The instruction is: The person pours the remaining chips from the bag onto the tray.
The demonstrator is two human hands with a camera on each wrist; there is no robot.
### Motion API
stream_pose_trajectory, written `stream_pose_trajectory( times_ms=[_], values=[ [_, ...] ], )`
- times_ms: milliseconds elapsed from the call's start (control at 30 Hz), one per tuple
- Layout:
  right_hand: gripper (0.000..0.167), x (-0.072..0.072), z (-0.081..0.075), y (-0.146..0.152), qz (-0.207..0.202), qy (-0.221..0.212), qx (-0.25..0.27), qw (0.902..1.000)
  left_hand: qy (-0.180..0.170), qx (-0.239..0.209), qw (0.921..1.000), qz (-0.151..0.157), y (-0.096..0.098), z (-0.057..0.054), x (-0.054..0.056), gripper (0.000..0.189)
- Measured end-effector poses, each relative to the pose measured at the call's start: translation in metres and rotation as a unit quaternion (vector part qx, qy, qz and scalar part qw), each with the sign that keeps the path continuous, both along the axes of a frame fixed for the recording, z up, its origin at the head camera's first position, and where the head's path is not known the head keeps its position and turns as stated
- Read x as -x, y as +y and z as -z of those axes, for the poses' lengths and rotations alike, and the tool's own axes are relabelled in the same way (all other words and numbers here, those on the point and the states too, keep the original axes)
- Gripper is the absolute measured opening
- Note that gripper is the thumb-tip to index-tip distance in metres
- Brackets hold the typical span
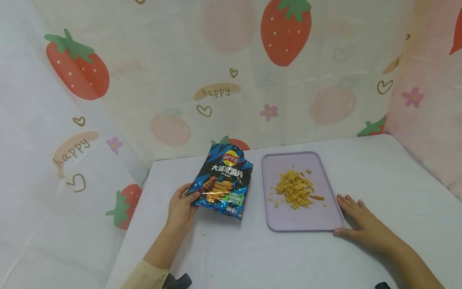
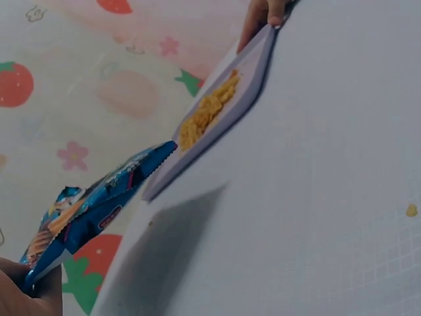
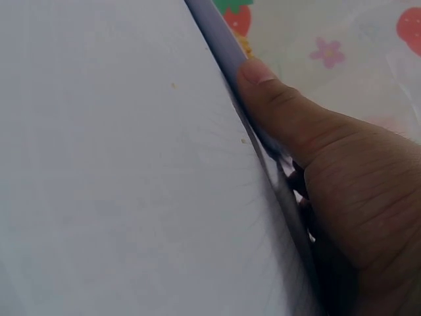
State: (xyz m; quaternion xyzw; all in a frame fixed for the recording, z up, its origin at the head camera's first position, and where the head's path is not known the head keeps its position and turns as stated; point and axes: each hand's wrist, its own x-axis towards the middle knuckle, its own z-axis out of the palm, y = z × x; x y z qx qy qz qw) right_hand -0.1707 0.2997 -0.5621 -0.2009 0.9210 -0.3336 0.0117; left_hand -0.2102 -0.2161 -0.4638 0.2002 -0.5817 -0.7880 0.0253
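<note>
My left hand [image 1: 181, 209] pinches a blue and black potato chip bag [image 1: 231, 182] by its lower left edge, thumb on the printed front. The bag is tilted and its top right corner looks torn away. In the left wrist view the bag [image 2: 108, 197] is seen edge-on, above its shadow on the table. A lilac tray [image 1: 299, 222] lies to its right, bearing a heap of broken yellow potato chips [image 1: 294, 188]. My right hand [image 1: 366, 226] rests at the tray's near right corner, fingers stretched along the side. Its thumb [image 3: 270, 92] touches the tray's edge.
A white cloth covers the table [image 1: 252, 257], with a few small crumbs [image 2: 412, 210] on it. Behind and to the sides hang sheets [image 1: 173, 60] printed with strawberries, flowers and hearts. Part of a dark wrist device [image 1: 177, 281] shows by the left sleeve [image 1: 146, 276].
</note>
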Motion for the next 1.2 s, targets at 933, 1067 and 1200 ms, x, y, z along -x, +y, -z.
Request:
stream_pose_trajectory(
  times_ms=[933, 1067, 1200],
  values=[
    [0.103, -0.001, -0.003, 0.000, 0.008, -0.012, 0.016, 0.9998, -0.031, 0.107, 0.9915, 0.067, 0.008, 0.019, 0.002, 0.063],
    [0.103, -0.001, -0.003, 0.000, 0.007, -0.011, 0.018, 0.9998, -0.032, 0.137, 0.9850, 0.100, 0.005, 0.023, -0.003, 0.066],
    [0.102, -0.001, -0.001, 0.001, 0.007, -0.010, 0.018, 0.9998, -0.034, 0.179, 0.9757, 0.121, 0.001, 0.029, -0.008, 0.072]
  ],
)
